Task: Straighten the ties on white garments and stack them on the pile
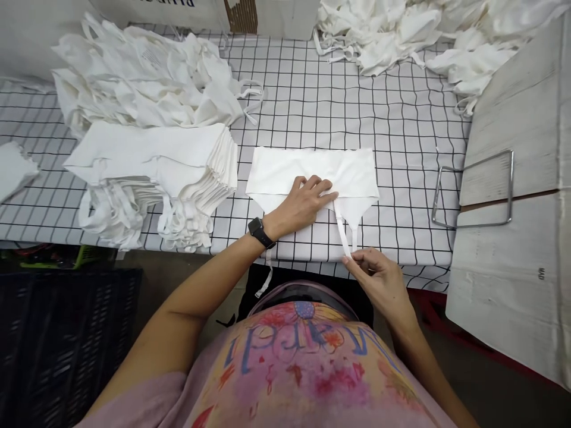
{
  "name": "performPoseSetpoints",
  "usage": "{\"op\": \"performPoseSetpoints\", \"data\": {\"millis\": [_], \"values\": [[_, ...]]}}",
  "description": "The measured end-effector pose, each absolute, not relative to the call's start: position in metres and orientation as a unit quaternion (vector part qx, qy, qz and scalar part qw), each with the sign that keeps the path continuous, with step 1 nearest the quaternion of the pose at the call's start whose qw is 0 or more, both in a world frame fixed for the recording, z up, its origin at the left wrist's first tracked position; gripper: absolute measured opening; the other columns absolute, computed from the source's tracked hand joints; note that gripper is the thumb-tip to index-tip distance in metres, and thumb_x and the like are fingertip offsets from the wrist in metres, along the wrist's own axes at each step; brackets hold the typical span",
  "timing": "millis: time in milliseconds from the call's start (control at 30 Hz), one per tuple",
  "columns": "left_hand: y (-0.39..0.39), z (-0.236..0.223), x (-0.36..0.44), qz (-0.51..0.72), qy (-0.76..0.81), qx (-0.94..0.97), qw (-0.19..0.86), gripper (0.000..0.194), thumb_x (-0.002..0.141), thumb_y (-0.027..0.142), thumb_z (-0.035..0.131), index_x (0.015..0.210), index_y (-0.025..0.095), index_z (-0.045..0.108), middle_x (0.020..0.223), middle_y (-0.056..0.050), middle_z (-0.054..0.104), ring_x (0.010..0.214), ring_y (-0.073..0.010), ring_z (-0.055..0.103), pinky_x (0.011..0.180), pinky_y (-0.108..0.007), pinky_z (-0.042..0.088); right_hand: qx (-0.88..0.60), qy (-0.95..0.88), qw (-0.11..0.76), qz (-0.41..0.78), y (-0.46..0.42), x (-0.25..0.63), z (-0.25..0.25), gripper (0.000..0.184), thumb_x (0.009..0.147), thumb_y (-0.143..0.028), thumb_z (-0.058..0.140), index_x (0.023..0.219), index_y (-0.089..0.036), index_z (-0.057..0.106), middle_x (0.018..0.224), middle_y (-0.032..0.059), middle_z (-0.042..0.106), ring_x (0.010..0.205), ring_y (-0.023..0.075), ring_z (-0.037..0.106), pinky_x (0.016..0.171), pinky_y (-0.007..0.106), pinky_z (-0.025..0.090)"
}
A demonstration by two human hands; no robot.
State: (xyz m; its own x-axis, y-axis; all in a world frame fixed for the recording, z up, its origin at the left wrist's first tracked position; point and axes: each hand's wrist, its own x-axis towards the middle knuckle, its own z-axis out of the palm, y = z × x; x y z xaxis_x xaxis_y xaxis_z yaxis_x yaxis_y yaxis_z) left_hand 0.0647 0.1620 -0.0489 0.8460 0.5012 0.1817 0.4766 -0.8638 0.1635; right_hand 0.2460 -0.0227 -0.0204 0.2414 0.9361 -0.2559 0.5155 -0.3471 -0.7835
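A white strappy garment (276,169), which looks like a bra top, lies flat and folded on the checked table. My left hand (307,203) rests on its middle, palm down with the fingers spread. At the table's front edge, my right hand (375,270) pinches a white strap (342,229) between thumb and fingers, holding it stretched toward me. Another strap (269,276) hangs over the edge below my left wrist. Left of the garment sits a neat stack of folded white garments (151,148) with bunched straps at its front.
Behind the stack is a loose heap of white garments (147,77); another heap (379,35) lies at the back right. A cardboard box (513,255) with a metal wire frame (473,223) borders the right side. A dark plastic crate (66,333) stands below left.
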Motion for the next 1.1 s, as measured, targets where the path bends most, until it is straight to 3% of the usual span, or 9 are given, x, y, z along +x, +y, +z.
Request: {"op": "performPoseSetpoints", "data": {"millis": [133, 267, 367, 500, 633, 767, 900, 1000, 1100], "values": [[0.160, -0.051, 0.064, 0.114, 0.261, 0.956, 0.066, 0.061, 0.085, -0.008, 0.042, 0.138, 0.018, 0.056, 0.137, -0.013, 0.060, 0.122, -0.0297, 0.052, 0.098, -0.048, 0.041, -0.745, -0.497, 0.303, 0.326, -0.036, 0.248, -0.027, 0.028, 0.089, -0.048, 0.073, 0.084, -0.021, 0.078, 0.103, 0.0061, 0.062, 0.056, 0.0097, 0.045, 0.057, 0.031, 0.044], [0.156, -0.050, 0.059, 0.156, 0.283, 0.940, 0.114, 0.062, 0.085, -0.009, 0.043, 0.140, 0.016, 0.055, 0.138, -0.014, 0.061, 0.124, -0.0266, 0.056, 0.103, -0.048, 0.045, -0.748, -0.517, 0.295, 0.293, -0.044, 0.247, -0.028, 0.027, 0.091, -0.046, 0.070, 0.092, -0.020, 0.077, 0.097, 0.0048, 0.060, 0.056, 0.0105, 0.048, 0.061, 0.031, 0.047], [0.141, -0.044, 0.044, 0.270, 0.333, 0.891, 0.150, 0.049, 0.093, -0.002, 0.044, 0.136, 0.016, 0.059, 0.131, -0.013, 0.066, 0.122, -0.0228, 0.060, 0.102, -0.045, 0.050, -0.747, -0.516, 0.296, 0.297, -0.049, 0.247, -0.026, 0.026, 0.093, -0.045, 0.068, 0.097, -0.021, 0.077, 0.097, 0.0042, 0.061, 0.056, 0.0104, 0.050, 0.060, 0.030, 0.048], [0.099, -0.032, 0.010, 0.412, 0.405, 0.794, 0.192, 0.026, 0.101, 0.017, 0.056, 0.124, 0.018, 0.067, 0.114, -0.008, 0.074, 0.106, -0.0180, 0.068, 0.094, -0.036, 0.057, -0.760, -0.502, 0.293, 0.291, -0.054, 0.248, -0.024, 0.028, 0.093, -0.045, 0.066, 0.100, -0.020, 0.077, 0.092, 0.0036, 0.064, 0.056, 0.0117, 0.050, 0.060, 0.030, 0.047], [0.042, -0.030, -0.026, 0.426, 0.451, 0.751, 0.226, 0.011, 0.097, 0.019, 0.063, 0.102, 0.020, 0.073, 0.092, -0.004, 0.077, 0.084, -0.0144, 0.071, 0.080, -0.029, 0.057, -0.774, -0.485, 0.285, 0.290, -0.057, 0.250, -0.023, 0.032, 0.092, -0.048, 0.066, 0.102, -0.019, 0.078, 0.083, 0.0031, 0.068, 0.055, 0.0134, 0.051, 0.061, 0.030, 0.046], [-0.006, -0.052, -0.051, 0.375, 0.549, 0.695, 0.274, 0.022, 0.098, 0.026, 0.062, 0.078, 0.021, 0.069, 0.073, 0.000, 0.072, 0.068, -0.0137, 0.067, 0.069, -0.028, 0.053, -0.798, -0.451, 0.284, 0.281, -0.058, 0.248, -0.021, 0.033, 0.092, -0.050, 0.067, 0.101, -0.020, 0.077, 0.076, 0.0026, 0.069, 0.058, 0.0159, 0.055, 0.062, 0.031, 0.045], [-0.026, -0.084, -0.062, 0.291, 0.652, 0.617, 0.332, 0.018, 0.096, 0.037, 0.064, 0.091, 0.022, 0.073, 0.090, -0.003, 0.076, 0.083, -0.0184, 0.070, 0.079, -0.031, 0.055, -0.806, -0.424, 0.327, 0.253, -0.061, 0.243, -0.018, 0.034, 0.091, -0.052, 0.069, 0.097, -0.019, 0.075, 0.078, 0.0043, 0.070, 0.065, 0.0178, 0.059, 0.065, 0.031, 0.046], [-0.025, -0.098, -0.063, 0.274, 0.651, 0.605, 0.368, 0.028, 0.092, 0.037, 0.067, 0.114, 0.020, 0.072, 0.115, -0.009, 0.075, 0.107, -0.0227, 0.069, 0.095, -0.036, 0.055, -0.795, -0.432, 0.352, 0.239, -0.062, 0.238, -0.017, 0.033, 0.091, -0.051, 0.071, 0.097, -0.019, 0.075, 0.084, 0.0059, 0.071, 0.071, 0.0190, 0.062, 0.070, 0.032, 0.048], [-0.019, -0.100, -0.062, 0.276, 0.620, 0.616, 0.400, 0.031, 0.092, 0.036, 0.065, 0.118, 0.020, 0.072, 0.120, -0.010, 0.074, 0.117, -0.0239, 0.066, 0.104, -0.038, 0.052, -0.775, -0.459, 0.353, 0.254, -0.061, 0.232, -0.017, 0.030, 0.091, -0.049, 0.071, 0.098, -0.020, 0.075, 0.084, 0.0051, 0.071, 0.071, 0.0184, 0.061, 0.070, 0.032, 0.048]]}}
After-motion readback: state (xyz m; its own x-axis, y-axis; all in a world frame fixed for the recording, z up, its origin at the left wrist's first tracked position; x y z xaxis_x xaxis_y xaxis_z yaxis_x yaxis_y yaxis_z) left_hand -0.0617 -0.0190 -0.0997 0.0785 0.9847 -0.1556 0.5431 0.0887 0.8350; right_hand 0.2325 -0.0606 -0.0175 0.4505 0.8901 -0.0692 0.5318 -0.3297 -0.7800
